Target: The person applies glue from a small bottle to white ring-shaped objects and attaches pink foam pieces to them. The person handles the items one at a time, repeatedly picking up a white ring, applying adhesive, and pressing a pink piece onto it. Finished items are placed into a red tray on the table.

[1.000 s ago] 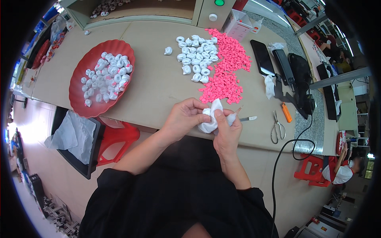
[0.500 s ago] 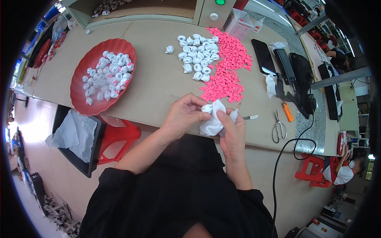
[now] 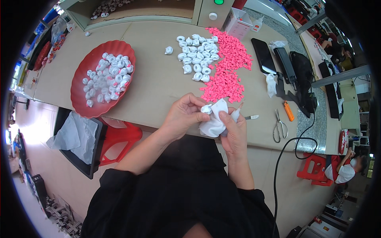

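Observation:
Above the table's front edge, my left hand (image 3: 178, 117) pinches a small round white piece (image 3: 206, 109) between thumb and fingers. My right hand (image 3: 234, 134) grips a white cloth (image 3: 213, 126), pressed close beside that piece. The same hand also holds a small squeeze bottle (image 3: 236, 115) whose thin tip points up and away; its body is mostly hidden. Just beyond both hands lies a heap of small pink bits (image 3: 223, 85). Left of the heap, many similar white pieces (image 3: 197, 55) are gathered, with one lying apart.
A red scalloped bowl (image 3: 81, 67) of white pieces, some with pink spots, stands at left. On the right lie a small blade (image 3: 252, 117), scissors (image 3: 280, 126), an orange cutter (image 3: 288, 111), a phone (image 3: 263, 55) and a black cable (image 3: 276, 174). A red stool (image 3: 121, 142) stands below the bowl.
My right hand has shifted slightly right with the bottle, and the cloth's upper part now spreads wider toward it. The left hand still pinches the white piece in nearly the same place.

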Motion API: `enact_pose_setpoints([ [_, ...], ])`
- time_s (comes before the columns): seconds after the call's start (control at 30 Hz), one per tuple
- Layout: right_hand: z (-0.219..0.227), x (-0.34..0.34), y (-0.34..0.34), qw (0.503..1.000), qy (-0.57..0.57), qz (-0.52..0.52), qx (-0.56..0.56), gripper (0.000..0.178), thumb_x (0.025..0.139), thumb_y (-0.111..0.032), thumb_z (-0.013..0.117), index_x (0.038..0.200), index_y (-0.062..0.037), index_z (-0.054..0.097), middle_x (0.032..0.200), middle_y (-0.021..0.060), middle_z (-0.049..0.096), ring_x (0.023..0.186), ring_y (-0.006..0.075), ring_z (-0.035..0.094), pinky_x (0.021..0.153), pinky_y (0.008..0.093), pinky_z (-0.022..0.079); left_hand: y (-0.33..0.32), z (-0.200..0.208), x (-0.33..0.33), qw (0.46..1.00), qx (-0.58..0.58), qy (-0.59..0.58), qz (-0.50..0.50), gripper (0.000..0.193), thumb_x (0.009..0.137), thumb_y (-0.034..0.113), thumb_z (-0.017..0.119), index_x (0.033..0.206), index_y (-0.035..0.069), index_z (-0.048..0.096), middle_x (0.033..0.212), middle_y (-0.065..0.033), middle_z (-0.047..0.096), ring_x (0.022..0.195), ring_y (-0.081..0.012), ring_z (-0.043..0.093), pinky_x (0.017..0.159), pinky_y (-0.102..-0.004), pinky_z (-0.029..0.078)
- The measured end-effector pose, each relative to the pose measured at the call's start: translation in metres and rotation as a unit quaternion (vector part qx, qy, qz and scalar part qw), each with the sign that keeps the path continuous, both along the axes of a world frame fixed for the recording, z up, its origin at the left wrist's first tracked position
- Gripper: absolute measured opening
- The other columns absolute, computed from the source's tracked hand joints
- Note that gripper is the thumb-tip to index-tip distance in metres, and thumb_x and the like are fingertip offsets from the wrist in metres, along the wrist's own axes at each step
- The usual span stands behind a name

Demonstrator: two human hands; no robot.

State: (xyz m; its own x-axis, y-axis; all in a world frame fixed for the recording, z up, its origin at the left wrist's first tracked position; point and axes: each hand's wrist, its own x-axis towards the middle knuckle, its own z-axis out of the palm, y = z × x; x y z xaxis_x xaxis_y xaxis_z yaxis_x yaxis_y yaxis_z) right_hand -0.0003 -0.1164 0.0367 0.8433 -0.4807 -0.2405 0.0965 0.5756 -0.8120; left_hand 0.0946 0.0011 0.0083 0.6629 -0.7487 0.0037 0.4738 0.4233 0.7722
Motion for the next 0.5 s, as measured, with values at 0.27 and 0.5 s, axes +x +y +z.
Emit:
enact_pose_setpoints([
  [0.27,-0.017,-0.004,0.006,0.997,-0.008,-0.021,-0.079,0.015,0.08,-0.01,0.064,0.08,-0.0034,0.051,0.074,0.005,0.058,0.063,0.0099,0.057,0.057,0.0252,0.049,0.002,0.0,0.002,0.999,-0.047,0.026,-0.001,0.025,0.073,-0.006,0.067,0.088,0.004,0.049,0.091,-0.007,0.058,0.089,-0.0134,0.057,0.078,-0.0277,0.049],
  [0.5,0.004,-0.007,-0.009,0.998,-0.014,-0.053,0.029,0.016,0.081,-0.008,0.061,0.093,0.0011,0.054,0.082,0.0079,0.06,0.072,0.013,0.059,0.066,0.029,0.049,0.004,0.002,0.004,0.999,-0.029,0.017,-0.012,0.023,0.075,-0.005,0.065,0.088,0.004,0.05,0.098,-0.0102,0.057,0.088,-0.014,0.059,0.075,-0.0276,0.053],
])
